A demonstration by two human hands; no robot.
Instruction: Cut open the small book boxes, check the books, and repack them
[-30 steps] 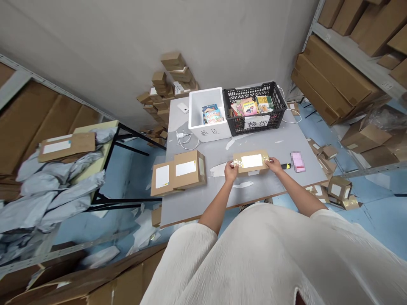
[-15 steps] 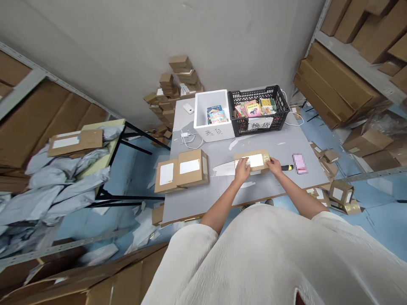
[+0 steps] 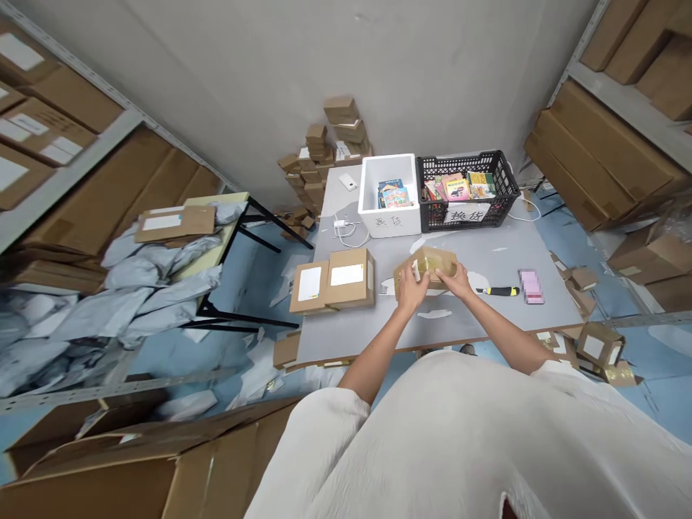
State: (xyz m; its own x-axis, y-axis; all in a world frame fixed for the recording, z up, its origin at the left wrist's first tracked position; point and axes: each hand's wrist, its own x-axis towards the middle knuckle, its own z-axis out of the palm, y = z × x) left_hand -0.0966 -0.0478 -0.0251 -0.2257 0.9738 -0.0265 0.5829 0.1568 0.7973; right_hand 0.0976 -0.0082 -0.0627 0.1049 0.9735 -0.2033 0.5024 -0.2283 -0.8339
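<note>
Left hand (image 3: 412,290) and right hand (image 3: 457,280) hold taped box (image 3: 442,259); knife (image 3: 502,291) right, on surface (image 3: 346,339); crate (image 3: 433,216) behind.

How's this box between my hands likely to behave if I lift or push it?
The box is probably stiff, judging by its cardboard faces. Its flat sides suggest it would slide rather than roll. The shiny tape may feel slick. Its contents are hidden, so weight is unclear.
</note>
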